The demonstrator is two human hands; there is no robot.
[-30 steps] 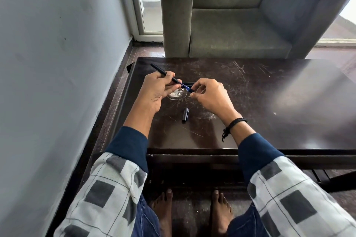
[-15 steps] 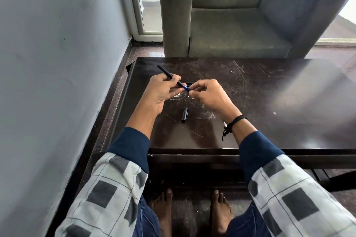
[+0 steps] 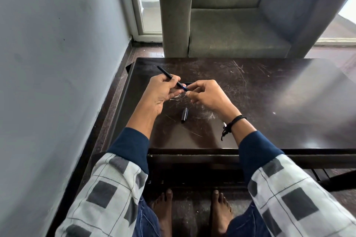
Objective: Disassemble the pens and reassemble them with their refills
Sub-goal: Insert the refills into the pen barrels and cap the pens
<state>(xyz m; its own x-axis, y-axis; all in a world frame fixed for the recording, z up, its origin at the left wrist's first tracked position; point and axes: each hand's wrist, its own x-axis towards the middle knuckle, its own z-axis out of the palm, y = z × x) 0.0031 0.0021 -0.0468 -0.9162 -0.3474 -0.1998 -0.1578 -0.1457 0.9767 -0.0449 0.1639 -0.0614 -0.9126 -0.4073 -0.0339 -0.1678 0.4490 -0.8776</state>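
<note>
So the left hand [image 3: 161, 92] has its fingers closed around a thin dark pen barrel [image 3: 169, 77], which pokes up and away toward the far-left corner of the table [image 3: 269, 102]. The blue front end of it points toward the right hand [image 3: 206, 95]. That hand is curled into a pinch right at the blue tip [image 3: 185, 88], thumb and forefinger nearly together, but I honestly can't tell if it's gripping the tip section, a refill, or just closing in on it. Too small to see.

A short black cap [image 3: 184, 114] lies loose on the table just nearer the front edge than both hands, left of centre. There's also something dark lying behind the hands and a shiny patch under them, can't make out either.

My take on handling: these parts weigh basically nothing and the barrel is stiff, smooth plastic, so it'll want to spin in the fingers. Grip the barrel mid-length with the whole hand like it is now, and work the tip end with fingertips only. If a refill comes out, that's the thin bendy bit, so pull it straight along the barrel rather than sideways. The cap is round and could roll toward the edge if bumped
</note>
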